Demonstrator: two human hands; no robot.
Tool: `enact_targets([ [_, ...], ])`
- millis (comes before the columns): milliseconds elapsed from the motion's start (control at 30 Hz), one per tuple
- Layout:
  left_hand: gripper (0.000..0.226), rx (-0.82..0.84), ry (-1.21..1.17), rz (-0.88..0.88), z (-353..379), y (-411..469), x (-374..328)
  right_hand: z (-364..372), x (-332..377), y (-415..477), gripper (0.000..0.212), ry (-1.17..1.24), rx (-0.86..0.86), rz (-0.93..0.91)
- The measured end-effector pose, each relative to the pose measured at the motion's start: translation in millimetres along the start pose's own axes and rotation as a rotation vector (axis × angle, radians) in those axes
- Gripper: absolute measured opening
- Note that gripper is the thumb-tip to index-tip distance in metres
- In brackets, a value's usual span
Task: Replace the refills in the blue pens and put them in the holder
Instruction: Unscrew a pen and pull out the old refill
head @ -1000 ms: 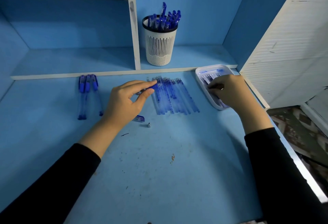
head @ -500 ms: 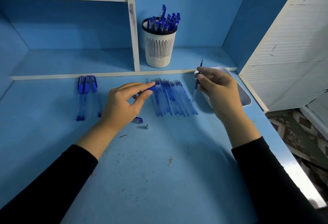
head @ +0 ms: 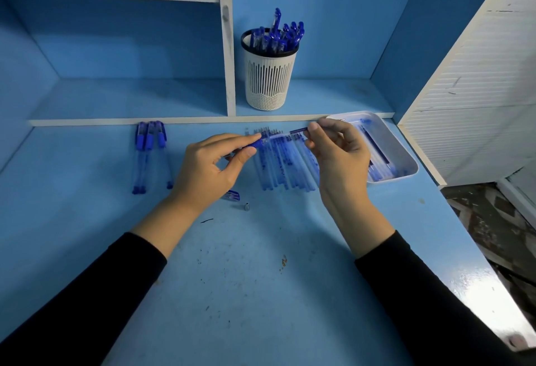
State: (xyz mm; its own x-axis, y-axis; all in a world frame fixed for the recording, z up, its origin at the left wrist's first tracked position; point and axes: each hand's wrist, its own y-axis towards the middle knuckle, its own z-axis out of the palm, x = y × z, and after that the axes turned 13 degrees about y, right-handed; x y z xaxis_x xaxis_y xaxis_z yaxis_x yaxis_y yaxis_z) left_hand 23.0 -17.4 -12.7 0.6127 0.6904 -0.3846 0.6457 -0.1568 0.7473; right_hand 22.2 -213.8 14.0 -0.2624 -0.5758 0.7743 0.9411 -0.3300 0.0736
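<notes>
Left hand (head: 208,168) pinches the blue pen barrel (head: 254,144) above mid-desk. Right hand (head: 339,156) pinches a refill (head: 298,130), its far end at the barrel's mouth. White holder (head: 268,81), far shelf: capped blue pens (head: 278,36) upright. White tray (head: 401,148), right: more refills (head: 377,151). Loose refills (head: 278,162) lie in a row between the hands.

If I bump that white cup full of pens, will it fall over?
Probably not from a light bump: the white cup stands upright, flat on the shelf. A hard shove near the rim might tip it, since the pens stick out above it. It looks like slotted plastic, probably light.
</notes>
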Motion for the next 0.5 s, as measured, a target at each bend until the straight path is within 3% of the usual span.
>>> enact_targets([
  [333, 0.02, -0.011, 0.008, -0.007, 0.3, 0.2, 0.5, 1.1, 3.2, -4.3, 0.009, -0.091, 0.027, -0.103],
  [500, 0.02, -0.039, 0.036, -0.018, 0.9, -0.1, 2.0, 5.9, 4.3, -14.9, 0.01, -0.188, 0.175, -0.196],
])
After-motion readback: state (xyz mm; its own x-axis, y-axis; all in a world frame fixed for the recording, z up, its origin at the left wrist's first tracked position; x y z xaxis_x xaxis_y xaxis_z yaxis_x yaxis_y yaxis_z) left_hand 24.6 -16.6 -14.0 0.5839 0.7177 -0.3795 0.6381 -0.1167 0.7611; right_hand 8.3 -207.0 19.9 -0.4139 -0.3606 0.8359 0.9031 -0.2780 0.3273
